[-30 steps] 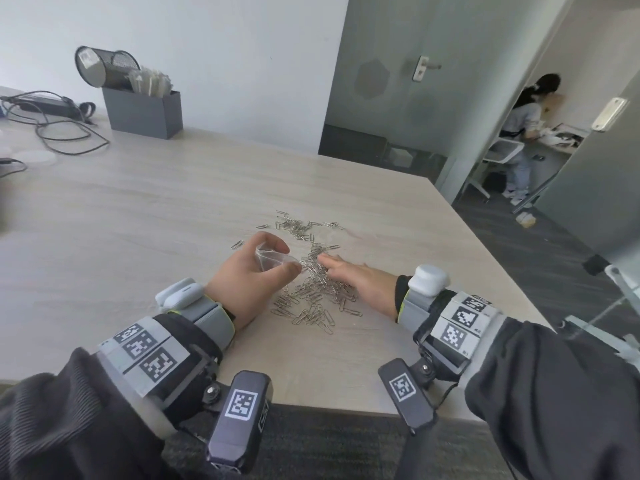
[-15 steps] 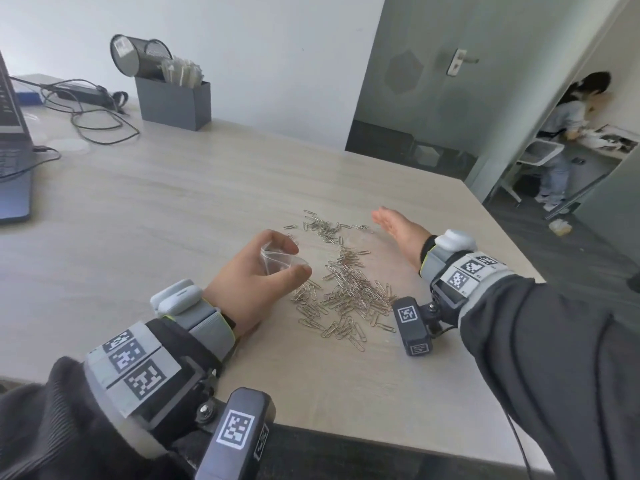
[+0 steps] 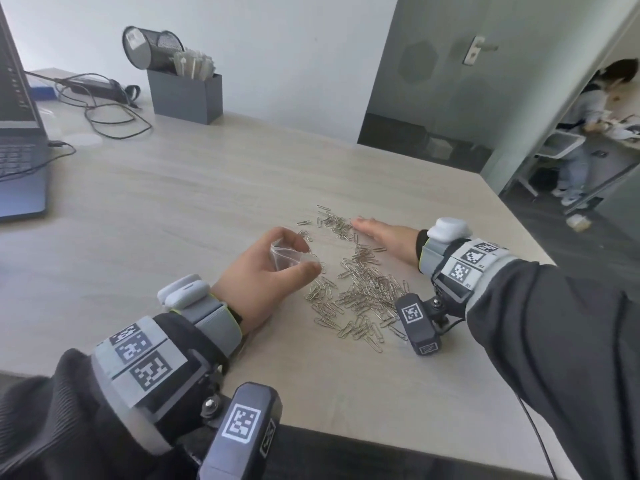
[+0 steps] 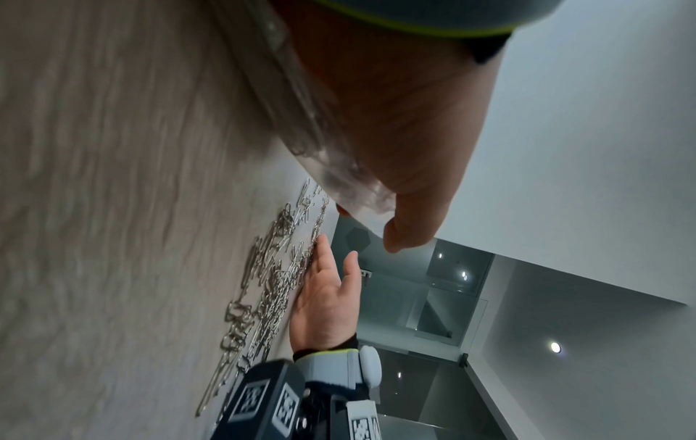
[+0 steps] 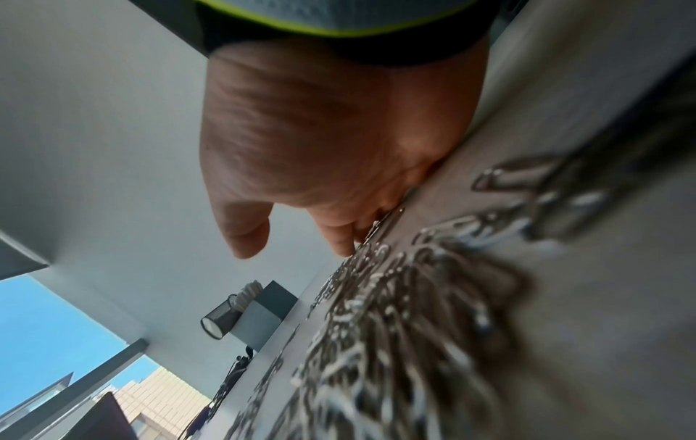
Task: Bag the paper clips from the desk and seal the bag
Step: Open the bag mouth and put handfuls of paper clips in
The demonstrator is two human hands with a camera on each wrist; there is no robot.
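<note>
Several silver paper clips [image 3: 360, 292] lie scattered in a loose pile on the light wooden desk [image 3: 173, 209]. My left hand [image 3: 273, 265] rests on the desk left of the pile, its thumb and fingers curled round the mouth of a small clear plastic bag [image 3: 285, 256]. The bag [image 4: 339, 166] shows crumpled under the palm in the left wrist view. My right hand [image 3: 384, 235] stands on its edge on the desk at the pile's far right side, fingers straight, touching the clips [image 5: 380, 285]. It holds nothing.
A laptop [image 3: 17, 140] sits at the far left with cables [image 3: 104, 112] behind it. A grey organiser box [image 3: 185, 98] and a black mesh cup [image 3: 149, 46] stand at the back. The desk's right edge is close to my right arm. A person [image 3: 585, 133] is beyond the doorway.
My right hand left the near middle of the pile, swung out to its far right side, then came back left against the clips. The left hand kept holding the bag.
</note>
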